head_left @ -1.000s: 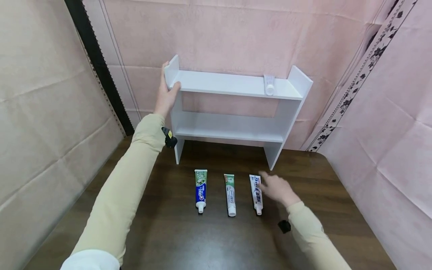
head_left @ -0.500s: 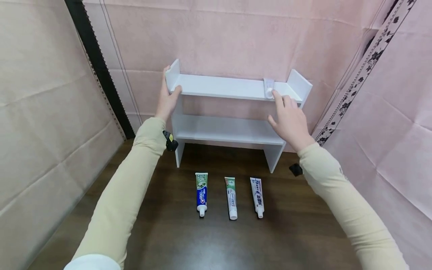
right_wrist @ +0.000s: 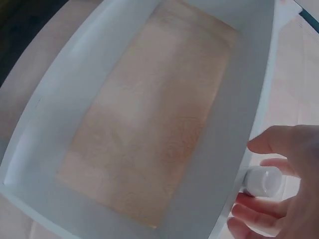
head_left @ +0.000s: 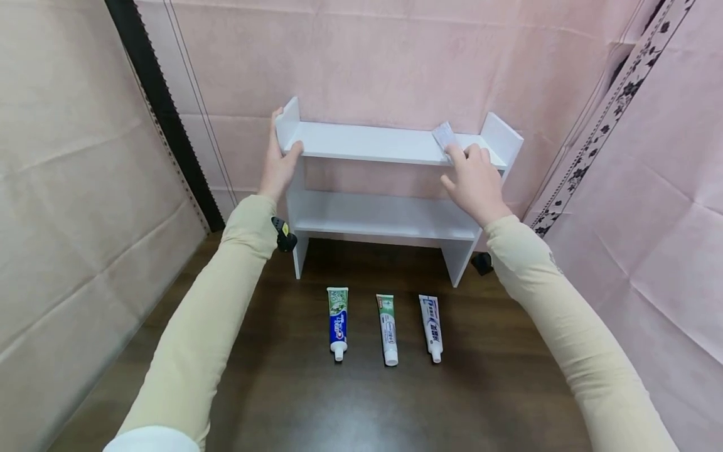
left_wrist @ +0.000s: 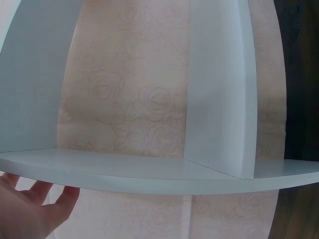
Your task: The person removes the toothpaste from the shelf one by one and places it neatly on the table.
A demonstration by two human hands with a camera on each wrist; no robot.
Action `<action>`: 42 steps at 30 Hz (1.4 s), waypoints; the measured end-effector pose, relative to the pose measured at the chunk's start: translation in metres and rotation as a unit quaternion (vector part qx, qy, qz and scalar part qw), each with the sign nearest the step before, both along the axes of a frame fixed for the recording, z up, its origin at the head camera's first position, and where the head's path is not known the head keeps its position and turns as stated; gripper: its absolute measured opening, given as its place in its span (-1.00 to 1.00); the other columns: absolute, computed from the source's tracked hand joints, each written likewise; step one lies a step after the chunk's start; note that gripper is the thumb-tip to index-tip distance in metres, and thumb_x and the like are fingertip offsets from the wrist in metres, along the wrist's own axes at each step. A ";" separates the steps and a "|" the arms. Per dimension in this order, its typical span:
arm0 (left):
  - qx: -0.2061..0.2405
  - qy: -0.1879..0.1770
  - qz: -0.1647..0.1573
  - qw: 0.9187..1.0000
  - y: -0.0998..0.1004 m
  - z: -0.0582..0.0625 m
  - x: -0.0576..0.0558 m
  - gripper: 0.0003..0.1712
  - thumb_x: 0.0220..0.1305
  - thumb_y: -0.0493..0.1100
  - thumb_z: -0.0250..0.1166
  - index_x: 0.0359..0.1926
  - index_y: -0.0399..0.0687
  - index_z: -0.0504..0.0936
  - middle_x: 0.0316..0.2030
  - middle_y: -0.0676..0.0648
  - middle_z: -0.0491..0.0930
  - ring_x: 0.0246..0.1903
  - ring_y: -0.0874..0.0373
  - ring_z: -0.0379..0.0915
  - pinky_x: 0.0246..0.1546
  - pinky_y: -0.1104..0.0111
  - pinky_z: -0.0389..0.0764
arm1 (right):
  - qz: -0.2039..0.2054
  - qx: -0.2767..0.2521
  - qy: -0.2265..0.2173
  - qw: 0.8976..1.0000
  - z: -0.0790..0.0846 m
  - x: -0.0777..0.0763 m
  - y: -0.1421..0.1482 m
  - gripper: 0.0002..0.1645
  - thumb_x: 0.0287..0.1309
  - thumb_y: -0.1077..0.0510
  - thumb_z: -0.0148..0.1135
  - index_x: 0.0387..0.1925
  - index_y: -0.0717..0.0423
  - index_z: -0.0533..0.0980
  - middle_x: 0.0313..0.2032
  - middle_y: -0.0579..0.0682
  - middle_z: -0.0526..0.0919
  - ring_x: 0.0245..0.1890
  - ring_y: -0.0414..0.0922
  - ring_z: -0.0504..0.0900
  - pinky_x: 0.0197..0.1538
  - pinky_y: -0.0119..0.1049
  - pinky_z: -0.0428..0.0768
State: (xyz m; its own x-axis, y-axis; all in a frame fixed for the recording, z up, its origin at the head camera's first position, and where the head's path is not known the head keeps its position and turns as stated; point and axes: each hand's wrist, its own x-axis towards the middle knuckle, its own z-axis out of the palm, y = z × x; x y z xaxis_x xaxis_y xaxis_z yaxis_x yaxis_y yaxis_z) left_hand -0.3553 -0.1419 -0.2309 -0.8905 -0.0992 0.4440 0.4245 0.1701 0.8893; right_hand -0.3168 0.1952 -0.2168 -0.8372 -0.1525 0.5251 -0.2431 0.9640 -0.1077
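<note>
A white two-tier shelf rack (head_left: 367, 141) stands at the back of the table. My left hand (head_left: 277, 166) grips the upper end of its left side panel, thumb on the front edge and fingers around the outside. On the top board, near the right end, a pale tube (head_left: 444, 133) lies slanted, its top leaning left. My right hand (head_left: 477, 188) holds it by the cap end; in the right wrist view the white cap (right_wrist: 263, 181) sits between the fingers, with the thumb at the board's edge.
Three toothpaste tubes lie in a row before the rack, caps toward me: a green-and-blue one (head_left: 337, 323), a green-and-white one (head_left: 387, 329) and a white-and-blue one (head_left: 432, 328). Pink cloth (head_left: 395, 63) hangs behind the dark wooden table (head_left: 350, 408).
My right hand has risen from beside the rightmost toothpaste tube to the pale tube on the top board. That tube has turned from straight to slanted. My left hand keeps its grip.
</note>
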 end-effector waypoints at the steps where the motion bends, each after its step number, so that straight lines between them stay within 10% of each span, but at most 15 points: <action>1: 0.001 0.001 0.000 1.000 0.000 0.001 0.000 -0.18 0.34 -0.25 0.02 0.52 0.24 -0.09 0.47 -0.11 0.07 0.27 0.07 0.18 0.29 0.25 0.26 | 0.002 0.000 0.011 1.000 0.001 -0.001 -0.001 -0.47 0.20 0.13 0.06 0.22 0.11 0.32 -0.10 0.30 0.41 -0.09 0.18 0.35 -0.27 0.04 0.41; 8: 0.001 0.009 -0.001 1.000 0.000 0.003 -0.002 -0.18 0.33 -0.28 0.03 0.52 0.20 -0.07 0.45 -0.16 0.09 0.23 0.06 0.20 0.25 0.26 0.29 | -0.006 0.004 0.057 0.998 0.004 -0.019 0.001 -0.67 0.31 0.11 -0.08 0.04 0.18 0.33 -0.25 0.32 0.55 -0.22 0.21 0.45 -0.22 0.03 0.40; 16: 0.007 0.007 0.001 1.000 0.000 0.002 0.000 -0.17 0.32 -0.29 0.02 0.52 0.20 -0.08 0.45 -0.16 0.09 0.23 0.06 0.19 0.25 0.26 0.28 | -0.030 -0.023 0.009 0.999 0.007 -0.027 0.008 -0.49 0.28 0.02 -0.23 0.16 0.12 0.37 -0.15 0.28 0.61 -0.20 0.23 0.56 -0.20 0.11 0.47; 27: 0.006 0.002 -0.001 1.000 0.000 0.002 0.001 -0.17 0.33 -0.29 0.01 0.52 0.23 -0.09 0.46 -0.15 0.07 0.28 0.03 0.18 0.31 0.23 0.26 | -0.006 -0.040 0.085 0.996 -0.003 -0.019 0.011 -0.70 0.36 -0.03 -0.07 -0.27 0.13 0.37 -0.52 0.21 0.53 -0.54 0.13 0.40 -0.53 -0.12 0.25; 42: -0.007 -0.010 0.008 1.000 0.001 0.004 0.005 -0.18 0.35 -0.27 0.01 0.52 0.26 -0.10 0.48 -0.13 0.05 0.33 -0.01 0.16 0.35 0.18 0.23 | -0.012 -0.053 0.139 0.989 -0.021 0.011 0.017 -0.67 0.28 -0.03 -0.06 -0.13 0.10 0.47 -0.61 0.22 0.54 -0.66 0.12 0.38 -0.60 -0.11 0.21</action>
